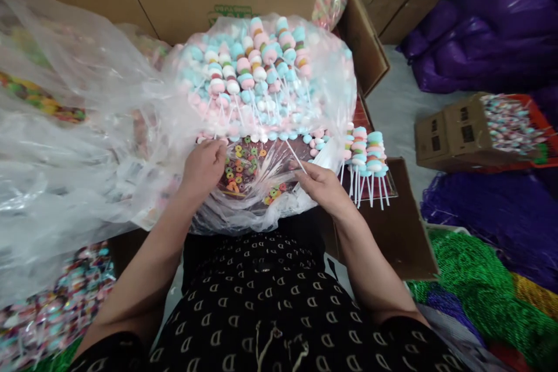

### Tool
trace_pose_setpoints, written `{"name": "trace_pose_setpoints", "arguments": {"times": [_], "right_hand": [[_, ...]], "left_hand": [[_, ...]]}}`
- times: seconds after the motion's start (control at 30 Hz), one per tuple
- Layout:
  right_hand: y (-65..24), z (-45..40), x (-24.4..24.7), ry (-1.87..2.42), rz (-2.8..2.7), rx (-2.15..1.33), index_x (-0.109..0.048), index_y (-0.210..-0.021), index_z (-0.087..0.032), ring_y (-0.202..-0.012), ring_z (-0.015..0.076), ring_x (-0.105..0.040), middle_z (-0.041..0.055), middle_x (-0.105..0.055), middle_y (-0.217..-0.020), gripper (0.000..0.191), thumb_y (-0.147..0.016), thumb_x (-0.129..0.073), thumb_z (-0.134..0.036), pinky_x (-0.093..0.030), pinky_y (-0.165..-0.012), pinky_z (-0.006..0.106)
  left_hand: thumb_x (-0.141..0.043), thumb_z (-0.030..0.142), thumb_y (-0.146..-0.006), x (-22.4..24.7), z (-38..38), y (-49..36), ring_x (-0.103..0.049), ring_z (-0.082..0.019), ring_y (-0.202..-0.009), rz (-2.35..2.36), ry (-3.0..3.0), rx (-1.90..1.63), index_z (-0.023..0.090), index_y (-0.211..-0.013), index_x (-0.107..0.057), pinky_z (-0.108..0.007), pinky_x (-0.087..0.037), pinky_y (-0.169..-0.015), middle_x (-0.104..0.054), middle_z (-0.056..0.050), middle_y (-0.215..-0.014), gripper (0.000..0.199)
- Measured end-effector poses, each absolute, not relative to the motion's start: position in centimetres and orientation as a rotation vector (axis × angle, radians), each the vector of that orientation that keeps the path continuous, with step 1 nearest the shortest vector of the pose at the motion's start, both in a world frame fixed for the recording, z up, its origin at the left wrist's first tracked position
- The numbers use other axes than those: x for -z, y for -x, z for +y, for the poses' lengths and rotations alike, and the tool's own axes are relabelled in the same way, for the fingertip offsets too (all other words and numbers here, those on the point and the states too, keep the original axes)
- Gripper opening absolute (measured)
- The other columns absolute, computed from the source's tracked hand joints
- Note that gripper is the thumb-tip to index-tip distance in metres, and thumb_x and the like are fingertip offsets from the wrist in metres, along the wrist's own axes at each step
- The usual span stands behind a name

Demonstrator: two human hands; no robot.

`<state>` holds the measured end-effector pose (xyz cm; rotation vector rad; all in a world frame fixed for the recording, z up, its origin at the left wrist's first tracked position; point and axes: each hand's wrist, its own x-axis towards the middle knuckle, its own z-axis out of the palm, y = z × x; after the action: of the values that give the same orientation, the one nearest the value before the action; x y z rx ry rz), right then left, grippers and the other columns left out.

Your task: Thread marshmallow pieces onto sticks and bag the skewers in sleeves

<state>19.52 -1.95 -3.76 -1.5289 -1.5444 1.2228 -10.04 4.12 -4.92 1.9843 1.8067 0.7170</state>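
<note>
My right hand (321, 186) pinches a thin white lollipop stick (296, 157) near its lower end. The stick slants up and left toward a row of small marshmallows (260, 136), and whether one is on its tip I cannot tell. Curled at the left end of that row is my left hand (204, 165), fingers closed beside a pink marshmallow; what they grip is hidden. Loose ring-shaped gummies (239, 170) lie between the hands on a dark surface partly under clear plastic. Beyond them, finished marshmallow skewers (244, 72) rest on an open bag of pink, blue and white marshmallows (192, 64).
More marshmallow skewers (375, 154) lie at the right edge of the work surface, above an open carton (392, 232). Clear plastic bags (96, 99) crowd the left. Filled boxes (453, 133), purple bags (492, 23) and green stringy material (483, 285) stand on the right.
</note>
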Motion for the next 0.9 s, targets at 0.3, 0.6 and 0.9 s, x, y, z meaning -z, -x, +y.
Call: {"name": "trace_pose_setpoints", "arguments": {"times": [0.3, 0.6, 0.9], "right_hand": [[-18.7, 1.3, 2.1, 1.999, -2.338, -0.288, -0.073, -0.135, -0.013, -0.117, 0.032, -0.069, 0.0171, -0.072, -0.142, 0.051, -0.095, -0.042, -0.003, -0.055, -0.091, 0.037], [-17.9, 6.0, 2.8, 2.036, -2.363, -0.154, -0.069, -0.134, -0.002, -0.124, 0.0394, -0.063, 0.0286, -0.071, -0.139, 0.048, -0.095, -0.042, -0.001, -0.049, -0.104, 0.047], [-16.2, 8.1, 2.4, 2.164, -2.369, -0.221, -0.075, -0.13, -0.008, -0.122, 0.0371, -0.07, 0.0272, -0.074, -0.134, 0.043, -0.097, -0.046, -0.01, -0.053, -0.096, 0.043]], "left_hand": [[-0.043, 0.022, -0.098, 4.1, 5.6, 10.0, -0.068, -0.04, -0.122, 2.159, -2.14, -0.276, 0.013, -0.122, -0.072, -0.05, -0.053, -0.106, -0.074, -0.024, -0.126, 0.039], [-0.047, 0.027, -0.096, 4.8, 6.6, 9.8, -0.071, -0.045, -0.117, 2.213, -1.977, -0.36, 0.009, -0.144, -0.059, -0.054, -0.055, -0.1, -0.075, -0.028, -0.123, 0.053], [-0.052, 0.023, -0.091, 6.1, 8.4, 9.8, -0.07, -0.044, -0.119, 2.123, -1.954, -0.429, 0.017, -0.111, -0.07, -0.055, -0.054, -0.104, -0.077, -0.021, -0.11, 0.028]]}}
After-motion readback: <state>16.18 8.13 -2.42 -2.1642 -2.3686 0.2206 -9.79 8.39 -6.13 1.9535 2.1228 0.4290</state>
